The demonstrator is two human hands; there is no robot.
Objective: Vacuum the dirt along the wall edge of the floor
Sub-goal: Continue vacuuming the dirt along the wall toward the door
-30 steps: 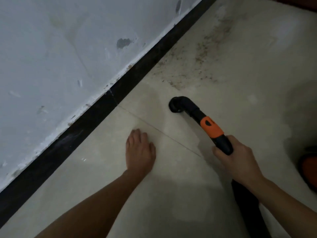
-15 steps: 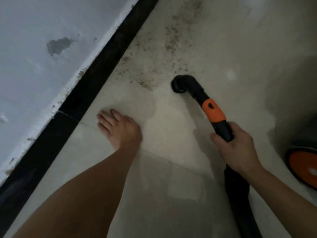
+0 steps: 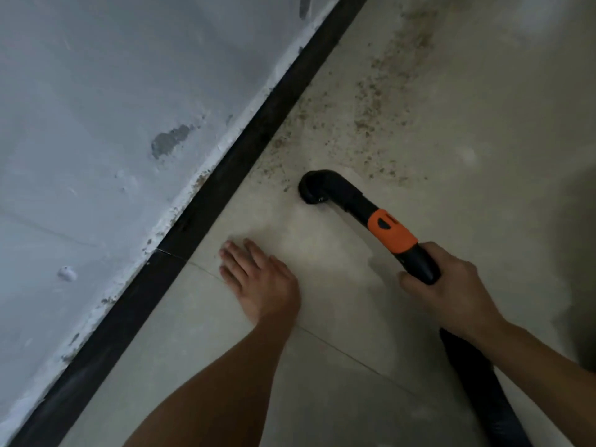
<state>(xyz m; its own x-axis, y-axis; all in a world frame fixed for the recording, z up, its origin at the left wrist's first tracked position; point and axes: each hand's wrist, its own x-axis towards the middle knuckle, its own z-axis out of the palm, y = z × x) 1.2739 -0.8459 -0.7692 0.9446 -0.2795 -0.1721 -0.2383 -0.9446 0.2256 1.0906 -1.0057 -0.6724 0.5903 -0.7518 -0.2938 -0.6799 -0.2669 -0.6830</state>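
Observation:
My right hand (image 3: pixel 451 295) grips the black vacuum hose handle just behind its orange collar (image 3: pixel 392 232). The curved black nozzle (image 3: pixel 317 188) sits mouth-down on the pale tiled floor (image 3: pixel 322 366), at the near edge of a band of brown dirt specks (image 3: pixel 371 108) that runs along the black skirting board (image 3: pixel 225 179). My left hand (image 3: pixel 261 282) rests flat on the floor, fingers straight, between the skirting and the nozzle. The black hose (image 3: pixel 477 382) trails back under my right forearm.
A grey-white wall (image 3: pixel 113 124) with chipped plaster rises left of the skirting. A tile joint crosses the floor under my left hand. Dark shadow covers the floor at the right edge.
The nozzle has slid forward to the edge of the dirt patch. My left hand has shifted forward along the floor, closer to the skirting. The view swung, hiding the orange object at right.

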